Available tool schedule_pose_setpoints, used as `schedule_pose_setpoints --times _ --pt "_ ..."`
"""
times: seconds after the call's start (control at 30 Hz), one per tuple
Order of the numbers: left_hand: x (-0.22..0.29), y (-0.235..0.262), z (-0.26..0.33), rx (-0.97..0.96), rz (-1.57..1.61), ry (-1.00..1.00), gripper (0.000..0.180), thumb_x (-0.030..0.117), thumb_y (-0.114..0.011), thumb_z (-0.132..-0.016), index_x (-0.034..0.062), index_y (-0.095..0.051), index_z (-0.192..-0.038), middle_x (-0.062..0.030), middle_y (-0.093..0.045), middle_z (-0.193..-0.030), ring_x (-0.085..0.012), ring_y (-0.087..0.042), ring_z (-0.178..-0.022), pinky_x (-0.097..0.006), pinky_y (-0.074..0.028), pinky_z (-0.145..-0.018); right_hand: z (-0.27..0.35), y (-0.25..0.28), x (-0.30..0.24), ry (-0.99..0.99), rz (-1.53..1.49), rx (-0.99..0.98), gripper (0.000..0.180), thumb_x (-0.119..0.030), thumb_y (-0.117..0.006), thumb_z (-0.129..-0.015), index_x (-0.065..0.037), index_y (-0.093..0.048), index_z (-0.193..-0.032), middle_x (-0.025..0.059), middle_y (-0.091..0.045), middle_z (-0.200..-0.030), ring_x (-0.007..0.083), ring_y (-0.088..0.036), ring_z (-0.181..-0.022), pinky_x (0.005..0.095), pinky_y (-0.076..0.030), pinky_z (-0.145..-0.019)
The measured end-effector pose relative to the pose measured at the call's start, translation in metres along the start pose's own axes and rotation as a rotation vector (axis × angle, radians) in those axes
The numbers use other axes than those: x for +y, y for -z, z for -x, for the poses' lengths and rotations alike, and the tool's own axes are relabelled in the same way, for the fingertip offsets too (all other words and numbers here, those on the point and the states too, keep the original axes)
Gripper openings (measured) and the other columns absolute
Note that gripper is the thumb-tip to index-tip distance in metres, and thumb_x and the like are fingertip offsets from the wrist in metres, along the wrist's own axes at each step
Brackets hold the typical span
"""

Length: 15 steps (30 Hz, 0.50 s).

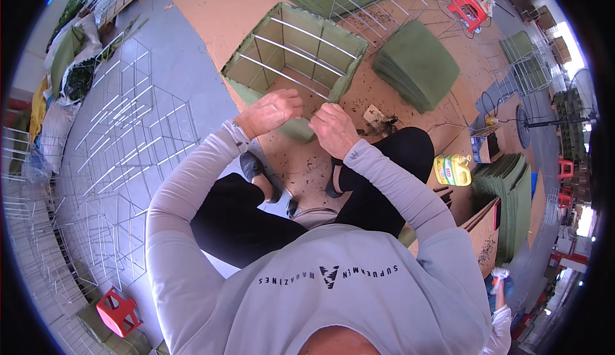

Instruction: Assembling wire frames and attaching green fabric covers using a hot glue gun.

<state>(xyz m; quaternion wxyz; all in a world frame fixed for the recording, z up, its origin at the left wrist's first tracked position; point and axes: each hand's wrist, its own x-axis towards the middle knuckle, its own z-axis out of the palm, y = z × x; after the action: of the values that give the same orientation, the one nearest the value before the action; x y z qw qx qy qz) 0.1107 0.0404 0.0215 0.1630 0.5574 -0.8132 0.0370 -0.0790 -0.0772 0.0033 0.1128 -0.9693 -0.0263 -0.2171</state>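
left hand (274, 112) and right hand (333, 128), close together, pinch the felt (296, 128) at the frame's (295, 51) near edge, pulling it taut.

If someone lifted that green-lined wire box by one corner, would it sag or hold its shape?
The wire box would probably hold its shape: stiff metal rods frame it. It likely feels light, being mostly open. The green felt lining looks floppy; both hands, left hand and right hand, pinch its edge.

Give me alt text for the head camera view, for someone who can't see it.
A seated person's left hand and right hand meet at the near edge of a green felt-lined wire-frame box on brown cardboard sheeting. Bare white wire frames lie to the left, stacked green felt squares to the right.
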Motion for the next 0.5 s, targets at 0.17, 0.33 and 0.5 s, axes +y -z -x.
schedule_pose_setpoints --times 0.17,0.33,0.5 --pt "-0.007 0.0 0.002 -0.023 0.114 -0.052 0.01 0.012 -0.065 -0.076 0.0021 -0.061 -0.078 -0.0071 -0.055 -0.079 -0.0264 -0.055 -0.085 -0.036 -0.05 -0.074 -0.007 0.012 -0.014 -0.027 -0.013 -0.101 0.023 -0.018 -0.067 -0.08 0.001 -0.063 -0.093 0.0112 -0.06 -0.095 0.0258 -0.057 -0.092 0.0366 -0.047 -0.085" --pt "-0.004 0.004 0.009 0.011 0.09 0.031 0.016 0.011 -0.062 -0.078 0.001 -0.066 -0.089 -0.0078 -0.061 -0.089 -0.0278 -0.057 -0.091 -0.036 -0.051 -0.076 -0.001 -0.006 -0.037 -0.097 0.053 0.079 0.054 -0.019 -0.063 -0.085 0.011 -0.047 -0.127 0.0254 -0.055 -0.124 0.0352 -0.052 -0.119 0.0402 -0.04 -0.106" --pt "-0.009 0.042 0.038 0.258 -0.016 0.321 0.028 0.003 -0.061 -0.075 -0.0003 -0.066 -0.102 -0.0105 -0.065 -0.1 -0.0305 -0.06 -0.09 -0.035 -0.052 -0.077 0.002 -0.019 -0.041 -0.179 0.169 -0.002 0.046 -0.011 -0.059 -0.086 0.011 -0.049 -0.125 0.025 -0.055 -0.124 0.0354 -0.051 -0.12 0.0447 -0.039 -0.105"
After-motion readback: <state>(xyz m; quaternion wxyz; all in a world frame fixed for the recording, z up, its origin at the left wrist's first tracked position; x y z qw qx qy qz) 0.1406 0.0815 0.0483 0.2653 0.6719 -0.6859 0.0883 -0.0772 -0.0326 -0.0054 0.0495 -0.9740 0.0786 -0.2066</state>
